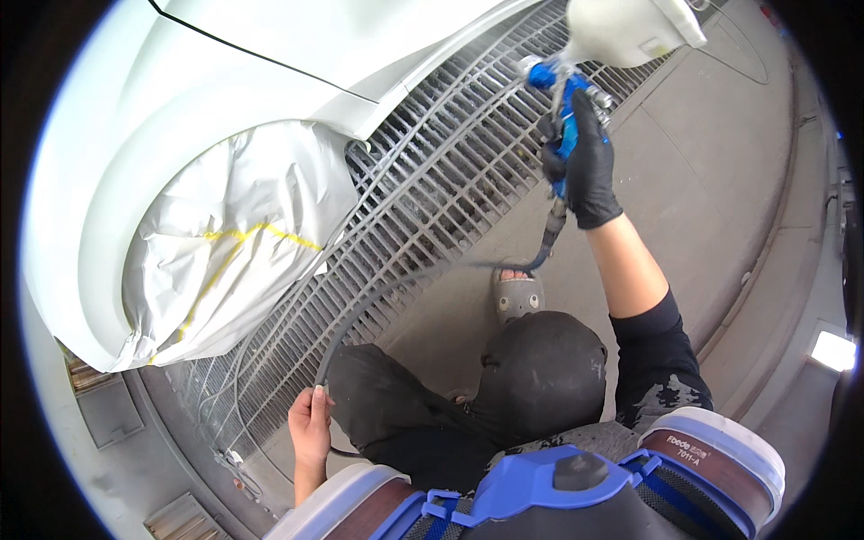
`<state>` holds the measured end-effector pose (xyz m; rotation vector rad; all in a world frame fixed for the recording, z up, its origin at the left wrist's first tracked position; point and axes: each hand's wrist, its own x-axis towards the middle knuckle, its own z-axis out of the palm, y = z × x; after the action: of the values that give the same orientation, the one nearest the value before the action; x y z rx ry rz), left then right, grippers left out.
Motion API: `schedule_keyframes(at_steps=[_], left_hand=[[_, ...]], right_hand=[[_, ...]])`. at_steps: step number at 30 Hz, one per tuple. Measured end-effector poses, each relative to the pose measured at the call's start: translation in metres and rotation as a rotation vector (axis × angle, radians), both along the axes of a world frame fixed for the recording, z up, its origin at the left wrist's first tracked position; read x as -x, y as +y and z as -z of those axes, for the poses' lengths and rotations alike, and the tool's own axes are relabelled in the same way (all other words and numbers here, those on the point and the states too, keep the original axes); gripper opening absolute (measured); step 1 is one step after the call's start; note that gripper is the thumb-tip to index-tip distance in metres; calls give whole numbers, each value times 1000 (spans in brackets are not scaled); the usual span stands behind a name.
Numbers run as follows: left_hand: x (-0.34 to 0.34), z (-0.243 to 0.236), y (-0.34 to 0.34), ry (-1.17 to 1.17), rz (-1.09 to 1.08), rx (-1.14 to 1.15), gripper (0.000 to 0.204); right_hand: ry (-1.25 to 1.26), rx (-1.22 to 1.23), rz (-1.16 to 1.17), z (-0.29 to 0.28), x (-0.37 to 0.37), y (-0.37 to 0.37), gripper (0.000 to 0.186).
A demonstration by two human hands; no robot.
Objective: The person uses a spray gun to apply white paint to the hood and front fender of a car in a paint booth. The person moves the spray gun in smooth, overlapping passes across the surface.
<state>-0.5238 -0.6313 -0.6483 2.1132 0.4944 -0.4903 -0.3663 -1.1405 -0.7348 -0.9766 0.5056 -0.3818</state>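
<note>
Steel floor grating (432,193) lies between masked wheel (229,243) and spray gun (567,99).

The car body (180,81) stood to the left over the floor grating (432,189), its masked wheel (234,234) below it. The spray gun (567,99) was to the right, its hose (378,297) trailing back across the grating.

One spray gun (565,99); one hose (378,301); one white car (180,99) — one masked wheel (229,243); two hands — right hand (583,166), left hand (310,427).
</note>
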Motion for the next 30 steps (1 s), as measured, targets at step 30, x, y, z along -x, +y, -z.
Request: schedule_keyframes(at_steps=[30], left_hand=[[9,-17,-13,-116,292,-122,36]], right_hand=[[-68,-50,-400,-119,26,42,47]])
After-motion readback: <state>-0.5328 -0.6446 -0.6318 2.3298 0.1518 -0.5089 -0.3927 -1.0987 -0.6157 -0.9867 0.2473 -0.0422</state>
